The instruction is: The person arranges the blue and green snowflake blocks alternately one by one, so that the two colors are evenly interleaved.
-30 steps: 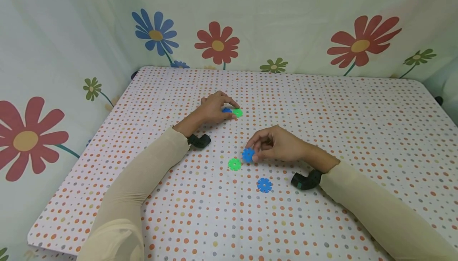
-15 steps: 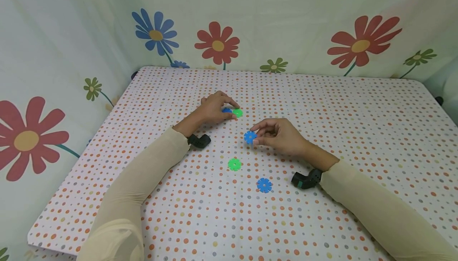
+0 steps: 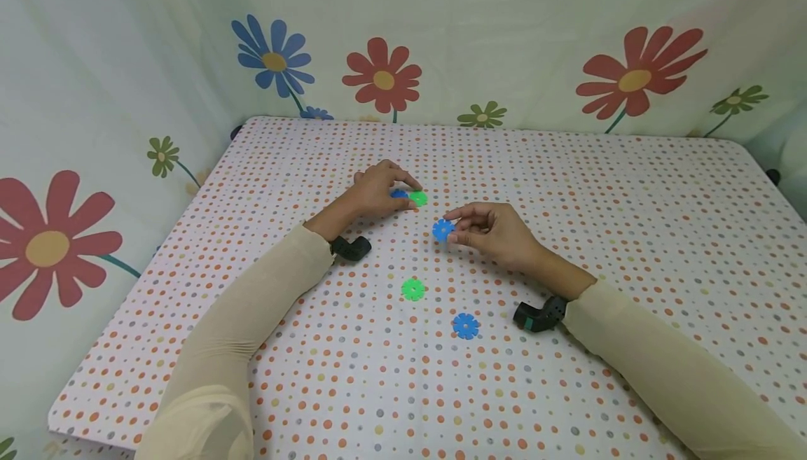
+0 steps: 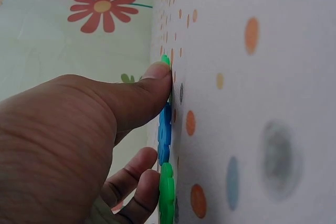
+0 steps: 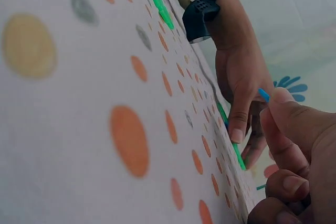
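Toward the table's middle, my left hand (image 3: 377,191) pinches a green notched plastic disc (image 3: 419,199) between thumb and fingers, flat on the table. A blue notched disc (image 4: 164,135) and another green disc (image 4: 167,193) line up beside it under the palm, edges touching or nearly so; the head view mostly hides them. My right hand (image 3: 503,237) pinches a blue notched disc (image 3: 443,230) by its edge, tilted and raised off the table, to the near right of the left hand's disc and apart from it.
A loose green disc (image 3: 413,290) and a loose blue disc (image 3: 466,326) lie flat nearer the front. Both rest on the dotted tabletop (image 3: 353,376). A flower-printed curtain (image 3: 517,40) stands behind the table's far edge.
My right hand has carried its blue disc away from the loose green disc, farther up the table toward the left hand. The left hand has stayed in place.
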{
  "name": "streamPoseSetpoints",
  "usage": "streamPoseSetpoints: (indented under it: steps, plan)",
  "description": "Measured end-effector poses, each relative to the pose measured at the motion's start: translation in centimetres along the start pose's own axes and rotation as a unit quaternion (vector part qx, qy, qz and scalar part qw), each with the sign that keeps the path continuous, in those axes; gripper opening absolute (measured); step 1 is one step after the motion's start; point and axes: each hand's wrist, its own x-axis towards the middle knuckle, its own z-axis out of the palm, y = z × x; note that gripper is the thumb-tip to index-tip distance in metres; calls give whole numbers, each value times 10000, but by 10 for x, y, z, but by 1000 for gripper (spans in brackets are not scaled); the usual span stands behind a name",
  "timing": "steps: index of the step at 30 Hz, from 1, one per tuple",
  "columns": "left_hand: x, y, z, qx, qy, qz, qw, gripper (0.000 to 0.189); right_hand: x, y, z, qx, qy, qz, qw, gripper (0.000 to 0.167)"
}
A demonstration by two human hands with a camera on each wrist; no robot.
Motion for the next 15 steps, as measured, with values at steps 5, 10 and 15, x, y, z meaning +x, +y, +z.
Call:
streamPoseSetpoints:
  steps: [5,10,15]
  plan:
    - [-2,-1,-1,-17,10,-5,10000,32,5,0,-2,-24,178,174,9997,31]
    - [-2,-1,-1,-11,12,14,10000,31,13,0,-9,-156,335,280,9989,31]
    - [-1,-1,1,34,77,-9,10000,31,28,0,-16,-236,528,351,9977,31]
